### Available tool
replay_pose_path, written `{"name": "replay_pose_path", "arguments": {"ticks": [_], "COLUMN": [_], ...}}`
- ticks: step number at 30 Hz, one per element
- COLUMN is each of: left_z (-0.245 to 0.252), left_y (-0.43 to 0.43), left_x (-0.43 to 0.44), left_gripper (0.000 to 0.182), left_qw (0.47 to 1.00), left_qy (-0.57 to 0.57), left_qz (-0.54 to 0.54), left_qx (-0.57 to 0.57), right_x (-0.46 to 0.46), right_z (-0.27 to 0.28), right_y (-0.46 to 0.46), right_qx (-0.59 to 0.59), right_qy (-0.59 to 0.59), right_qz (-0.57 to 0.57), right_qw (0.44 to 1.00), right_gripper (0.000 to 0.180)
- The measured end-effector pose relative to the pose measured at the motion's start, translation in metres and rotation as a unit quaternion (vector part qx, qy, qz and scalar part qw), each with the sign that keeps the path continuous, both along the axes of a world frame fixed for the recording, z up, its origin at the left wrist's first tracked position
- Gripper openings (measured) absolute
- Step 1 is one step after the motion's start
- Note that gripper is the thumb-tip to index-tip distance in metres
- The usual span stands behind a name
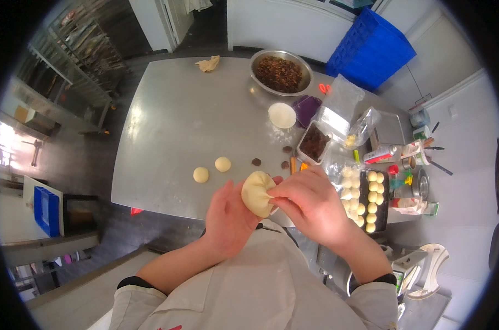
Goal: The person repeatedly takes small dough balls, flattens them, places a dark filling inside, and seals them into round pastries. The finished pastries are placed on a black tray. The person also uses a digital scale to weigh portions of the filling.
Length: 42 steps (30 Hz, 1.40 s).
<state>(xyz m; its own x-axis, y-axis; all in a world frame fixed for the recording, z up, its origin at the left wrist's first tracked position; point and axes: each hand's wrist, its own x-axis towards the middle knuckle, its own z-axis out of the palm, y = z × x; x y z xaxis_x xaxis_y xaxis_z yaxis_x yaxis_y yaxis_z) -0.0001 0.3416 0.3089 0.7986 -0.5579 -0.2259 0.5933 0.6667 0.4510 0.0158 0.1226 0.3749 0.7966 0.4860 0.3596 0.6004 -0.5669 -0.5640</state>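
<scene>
A pale dough bun (pixel 255 193) with gathered folds rests in my left hand (pixel 232 218), whose palm and fingers cup it from the left and below. The fingertips of my right hand (pixel 311 202) pinch the gathered edge on the bun's right side. Whatever the dough encloses is hidden. Two smooth dough balls (pixel 211 169) sit on the steel table to the left of my hands. Beyond the bun lie small dark lumps of filling (pixel 256 162). A clear tub of dark paste (pixel 314 142) stands past my right hand.
On the metal table (pixel 175 119), a steel bowl of brown chopped filling (pixel 279 73) stands at the far edge, near a white bowl of powder (pixel 282 115). At right, a dark tray (pixel 381 206) carries several dough balls. A blue crate (pixel 369 49) stands behind the table.
</scene>
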Motion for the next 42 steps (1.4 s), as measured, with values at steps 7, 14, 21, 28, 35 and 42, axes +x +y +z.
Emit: {"name": "replay_pose_path", "arguments": {"ticks": [7,14,21,28,35,42], "left_z": [0.013,0.012,0.014,0.025,-0.024,-0.057], "left_y": [0.002,0.008,0.011,0.003,-0.010,-0.003], "left_x": [0.000,0.004,0.014,0.012,0.015,0.014], "left_gripper": [0.075,0.085,0.088,0.087,0.068,0.058], "left_qw": [0.997,0.995,0.992,0.995,0.993,0.989], "left_qy": [-0.043,-0.031,0.092,0.071,-0.025,0.132], "left_qz": [-0.011,-0.048,-0.079,-0.065,0.025,-0.018], "left_qx": [0.063,0.083,-0.026,0.005,0.117,0.067], "right_x": [0.008,0.011,-0.005,-0.010,-0.011,-0.021], "right_z": [0.018,0.011,0.009,0.002,-0.044,-0.073], "right_y": [0.009,0.002,0.015,0.000,0.020,0.018], "right_qx": [-0.021,-0.108,-0.065,-0.108,0.205,0.013], "right_qy": [-0.012,-0.125,-0.118,-0.101,0.196,0.102], "right_qz": [-0.066,0.036,-0.050,-0.057,-0.154,-0.111], "right_qw": [0.998,0.986,0.990,0.987,0.946,0.988], "right_gripper": [0.028,0.034,0.037,0.030,0.013,0.015]}}
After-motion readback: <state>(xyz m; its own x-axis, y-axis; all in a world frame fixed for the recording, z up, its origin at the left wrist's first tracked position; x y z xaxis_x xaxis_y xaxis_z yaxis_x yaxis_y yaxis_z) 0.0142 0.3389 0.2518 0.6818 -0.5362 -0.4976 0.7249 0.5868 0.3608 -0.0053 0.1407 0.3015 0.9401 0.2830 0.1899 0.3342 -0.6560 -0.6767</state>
